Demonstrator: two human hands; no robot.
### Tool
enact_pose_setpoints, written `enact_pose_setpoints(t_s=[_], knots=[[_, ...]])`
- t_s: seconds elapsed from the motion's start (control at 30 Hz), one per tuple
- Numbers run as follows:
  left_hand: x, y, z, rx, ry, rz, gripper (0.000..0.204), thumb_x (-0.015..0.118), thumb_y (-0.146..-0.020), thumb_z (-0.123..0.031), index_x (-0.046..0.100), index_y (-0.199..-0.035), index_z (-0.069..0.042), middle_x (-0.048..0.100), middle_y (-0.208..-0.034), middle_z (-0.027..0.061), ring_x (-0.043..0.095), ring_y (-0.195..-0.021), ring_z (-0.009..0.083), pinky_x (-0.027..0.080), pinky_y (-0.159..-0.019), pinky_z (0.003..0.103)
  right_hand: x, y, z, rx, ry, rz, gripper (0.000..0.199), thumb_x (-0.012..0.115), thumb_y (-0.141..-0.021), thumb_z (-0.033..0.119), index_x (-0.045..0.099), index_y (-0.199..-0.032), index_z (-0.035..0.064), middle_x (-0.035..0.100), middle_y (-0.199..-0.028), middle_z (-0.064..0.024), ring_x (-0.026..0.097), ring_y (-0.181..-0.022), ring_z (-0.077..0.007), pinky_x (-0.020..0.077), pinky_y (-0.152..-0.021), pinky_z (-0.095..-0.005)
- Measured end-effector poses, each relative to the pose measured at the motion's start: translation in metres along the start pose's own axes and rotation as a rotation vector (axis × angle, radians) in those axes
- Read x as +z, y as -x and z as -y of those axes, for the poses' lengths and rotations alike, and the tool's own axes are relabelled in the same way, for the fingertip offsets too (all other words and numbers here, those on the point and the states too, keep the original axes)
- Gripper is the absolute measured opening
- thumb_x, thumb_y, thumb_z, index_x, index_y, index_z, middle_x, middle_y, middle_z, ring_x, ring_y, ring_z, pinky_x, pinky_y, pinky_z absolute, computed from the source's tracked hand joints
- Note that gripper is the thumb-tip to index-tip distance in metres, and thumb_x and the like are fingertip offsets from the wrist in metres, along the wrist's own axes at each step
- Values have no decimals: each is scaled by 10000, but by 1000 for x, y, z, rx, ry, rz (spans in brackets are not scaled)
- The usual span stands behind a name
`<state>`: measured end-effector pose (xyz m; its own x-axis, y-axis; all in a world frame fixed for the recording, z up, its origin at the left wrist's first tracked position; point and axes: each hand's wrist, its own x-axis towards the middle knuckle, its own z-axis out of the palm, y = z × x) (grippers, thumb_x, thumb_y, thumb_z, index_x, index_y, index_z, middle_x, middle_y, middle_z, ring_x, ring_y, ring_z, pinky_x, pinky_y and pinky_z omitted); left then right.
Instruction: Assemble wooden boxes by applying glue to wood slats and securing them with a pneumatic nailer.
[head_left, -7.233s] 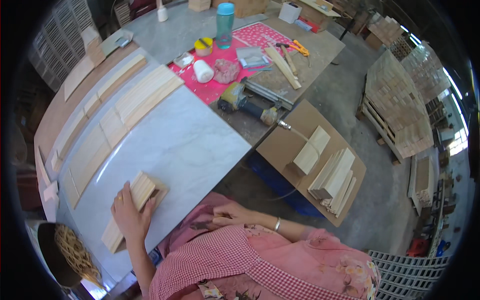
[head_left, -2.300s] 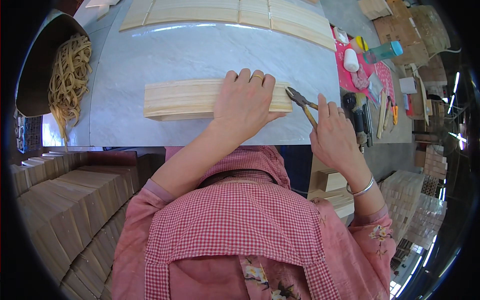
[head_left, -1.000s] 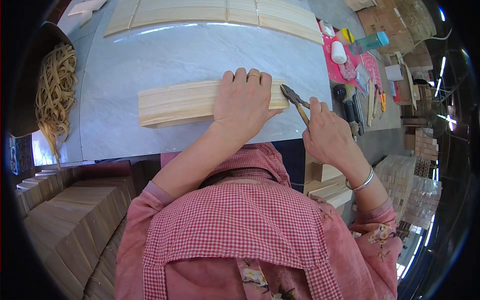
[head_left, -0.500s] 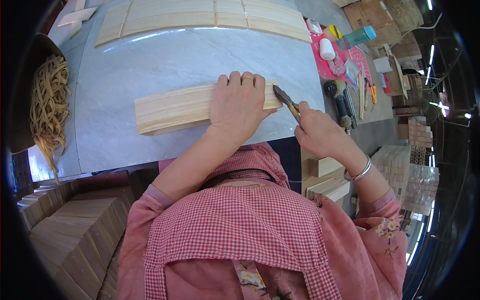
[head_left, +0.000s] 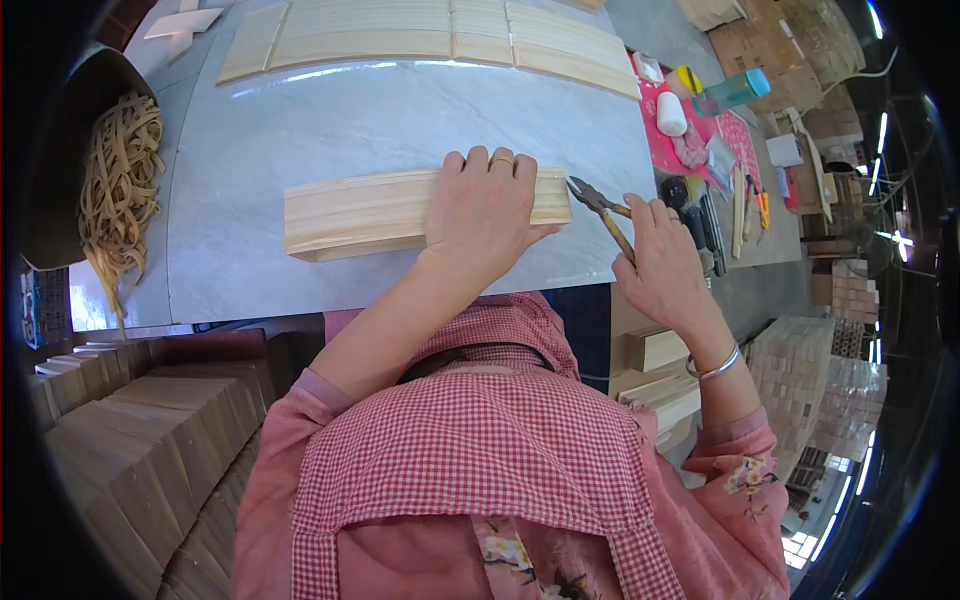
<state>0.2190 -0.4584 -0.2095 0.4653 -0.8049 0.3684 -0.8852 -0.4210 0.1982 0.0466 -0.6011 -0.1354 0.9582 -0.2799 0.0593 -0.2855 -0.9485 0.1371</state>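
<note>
A long, pale wooden box (head_left: 355, 215) lies across the tabletop in front of me. My left hand (head_left: 482, 205) is wrapped over it near its right end, fingers on the far edge and thumb on the near side. In my right hand (head_left: 663, 255) is a pair of pliers (head_left: 590, 198) with dark jaws and worn yellowish handles. The handles are spread and the jaw tips point at the box's right end, very close to its far corner. Whether the tips touch the wood I cannot tell.
Grooved wooden panels (head_left: 370, 38) lie at the table's (head_left: 230, 140) far side. A bundle of tan strips (head_left: 122, 190) hangs at the left. Rightward are a teal bottle (head_left: 735, 92), a white spool (head_left: 671, 114) and a partly hidden power tool (head_left: 690, 200). Stacked wooden blocks (head_left: 150, 430) stand lower left.
The pliers have come off the top of the box's right end and moved slightly right, their handles now spread apart. My left hand keeps its grip on the box.
</note>
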Motion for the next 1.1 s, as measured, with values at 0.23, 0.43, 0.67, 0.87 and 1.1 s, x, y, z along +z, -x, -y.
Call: enact_pose_setpoints(t_s=[0.23, 0.43, 0.67, 0.87, 1.1], knots=[[2, 1, -1, 3, -20, -30, 628, 678, -819, -685, 643, -980, -79, 638, -887, 56, 570, -811, 208, 423, -806, 347, -9, -11, 3, -51, 10, 36, 417, 617, -785, 115, 522, -1159, -42, 588, -922, -194, 608, -761, -374, 525, -689, -437], [0, 1, -1, 5, -9, -42, 624, 693, -810, -674, 642, -985, -77, 633, -874, 54, 563, -802, 209, 418, -806, 345, -15, -15, 19, 46, -29, 231, 324, 603, -804, 109, 514, -1072, -51, 599, -868, -195, 628, -689, -374, 535, -634, -436], [2, 1, 0, 14, 7, -57, 616, 708, -801, -661, 642, -985, -78, 632, -866, 54, 559, -798, 205, 410, -802, 340, -19, -19, 26, 76, -80, 379, 250, 572, -834, 103, 501, -1014, -54, 614, -785, -192, 639, -604, -392, 539, -588, -447], [2, 2, 1, 13, 2, -62, 611, 709, -802, -657, 642, -986, -78, 631, -866, 54, 557, -796, 203, 406, -803, 338, -16, -19, 30, 163, -165, 467, 246, 568, -834, 100, 498, -1012, -55, 620, -762, -187, 633, -600, -411, 539, -612, -464], [1, 0, 2, 8, 20, -37, 609, 710, -803, -653, 643, -994, -78, 630, -867, 53, 556, -799, 202, 407, -808, 341, -3, -8, 24, 194, -204, 292, 337, 583, -811, 97, 512, -1100, -59, 604, -893, -205, 617, -742, -401, 517, -730, -458]])
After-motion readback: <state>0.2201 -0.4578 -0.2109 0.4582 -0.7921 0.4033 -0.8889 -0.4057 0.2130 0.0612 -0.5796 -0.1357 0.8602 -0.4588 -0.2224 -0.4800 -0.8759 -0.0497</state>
